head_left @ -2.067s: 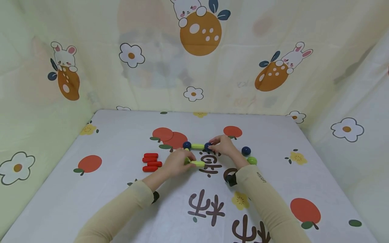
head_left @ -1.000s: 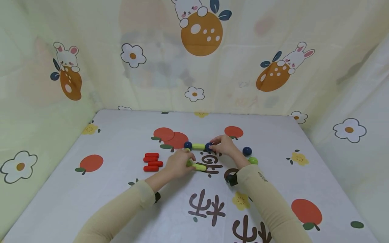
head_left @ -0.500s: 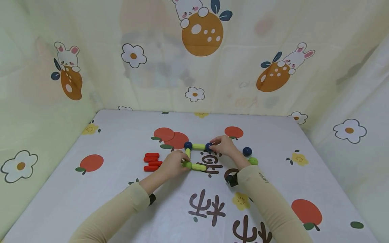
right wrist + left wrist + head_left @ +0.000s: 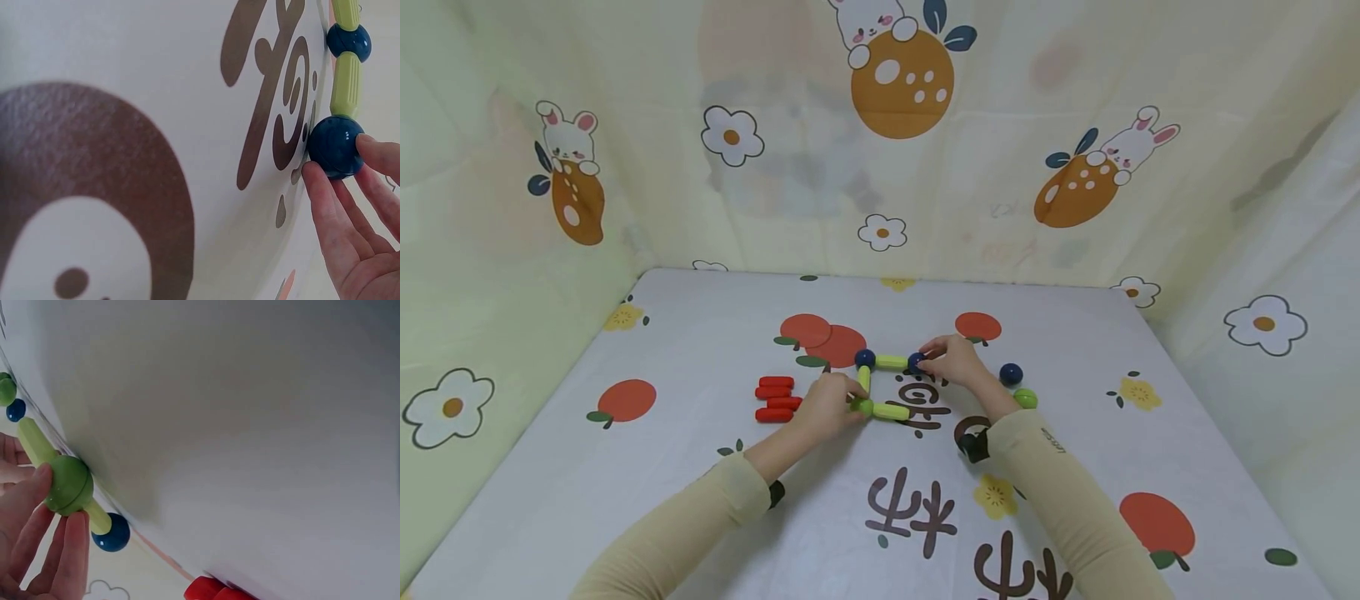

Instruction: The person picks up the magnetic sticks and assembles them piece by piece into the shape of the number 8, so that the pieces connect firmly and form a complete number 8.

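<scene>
Three yellow-green rods and three balls form a U-shaped chain on the table. My left hand (image 4: 829,407) pinches the green ball (image 4: 70,484) at its near left corner between thumb and fingers. From that ball, one rod (image 4: 891,412) points right with a free end, and another rod (image 4: 864,381) runs back to a dark blue ball (image 4: 865,358). The back rod (image 4: 891,363) joins this to a second dark blue ball (image 4: 336,147). My right hand (image 4: 953,360) holds that second ball with thumb and fingertips.
Several red rods (image 4: 774,392) lie stacked side by side left of my left hand. A loose dark blue ball (image 4: 1011,374) and a green ball (image 4: 1026,398) sit right of my right wrist. Printed cloth walls (image 4: 805,192) enclose the table's back and sides.
My left hand has shifted slightly left and nearer, uncovering the green ball and side rod. The front rod has come nearer with it. My right hand stays at its blue ball.
</scene>
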Tool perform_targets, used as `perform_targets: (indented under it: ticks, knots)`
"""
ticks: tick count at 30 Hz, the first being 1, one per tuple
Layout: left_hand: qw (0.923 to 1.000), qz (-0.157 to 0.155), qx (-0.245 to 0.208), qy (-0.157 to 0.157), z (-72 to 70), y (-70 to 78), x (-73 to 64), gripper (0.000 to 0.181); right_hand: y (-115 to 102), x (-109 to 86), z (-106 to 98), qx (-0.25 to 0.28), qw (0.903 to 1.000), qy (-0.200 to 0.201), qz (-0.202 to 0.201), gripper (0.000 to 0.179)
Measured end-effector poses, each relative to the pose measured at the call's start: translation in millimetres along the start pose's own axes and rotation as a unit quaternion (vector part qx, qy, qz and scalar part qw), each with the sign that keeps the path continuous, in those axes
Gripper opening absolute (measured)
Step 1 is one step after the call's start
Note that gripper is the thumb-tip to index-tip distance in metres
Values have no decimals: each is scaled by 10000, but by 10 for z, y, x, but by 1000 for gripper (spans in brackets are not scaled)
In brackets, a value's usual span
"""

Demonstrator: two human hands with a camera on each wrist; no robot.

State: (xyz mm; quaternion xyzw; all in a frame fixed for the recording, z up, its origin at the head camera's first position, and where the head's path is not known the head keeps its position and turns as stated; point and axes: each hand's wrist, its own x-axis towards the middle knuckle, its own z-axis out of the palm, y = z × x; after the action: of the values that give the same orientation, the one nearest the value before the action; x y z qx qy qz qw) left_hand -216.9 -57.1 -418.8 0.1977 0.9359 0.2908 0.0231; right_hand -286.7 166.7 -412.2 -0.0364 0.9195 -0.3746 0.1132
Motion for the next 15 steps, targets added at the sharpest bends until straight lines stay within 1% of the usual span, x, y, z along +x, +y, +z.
perform_targets:
  ticks: [11,15]
  knots:
    - [9999,-42,64,87,-5,10,-6,27,19,-2,-4,-9,9998,7,-184,30]
    - [9999,-54,102,84,-6,11,-2,27,9,-12,-4,-3,9999,10,-143,29]
